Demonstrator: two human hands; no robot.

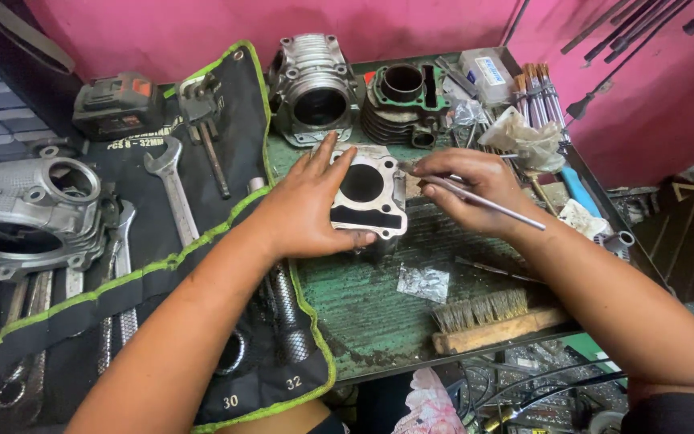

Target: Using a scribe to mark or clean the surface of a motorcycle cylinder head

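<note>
A silver engine cylinder block [369,193] with a round bore lies on the green workbench [371,305] in the middle. My left hand [307,205] rests over its left side, fingers spread and thumb on its near edge. My right hand [471,189] holds a thin metal rod [483,199] like a pen, its tip touching the block's right top edge.
Two more finned cylinders [313,84] [402,100] stand at the back. A black tool roll [162,241] with several wrenches lies to the left, next to a grey engine casing [30,213]. A wooden wire brush [487,320] lies near the front edge. A crumpled rag [528,138] sits at right.
</note>
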